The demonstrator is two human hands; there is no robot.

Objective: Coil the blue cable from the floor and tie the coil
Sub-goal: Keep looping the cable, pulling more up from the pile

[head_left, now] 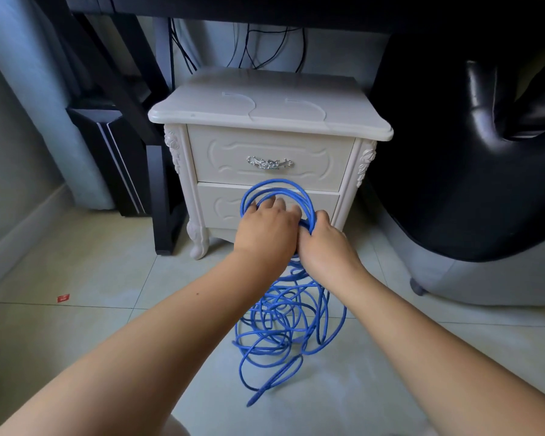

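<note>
The blue cable [310, 210] is partly gathered into raised loops. The right hand [324, 245] is clenched around the bundled strands, and the left hand [265, 229] is just beside it with its fingers pushed through the loops; I cannot tell whether they clasp any. Below both hands the rest of the cable lies tangled on the tiled floor [107, 278]. Just beyond the hands is a white nightstand [265, 111], and off to the right a black leather seat [453, 184].
</note>
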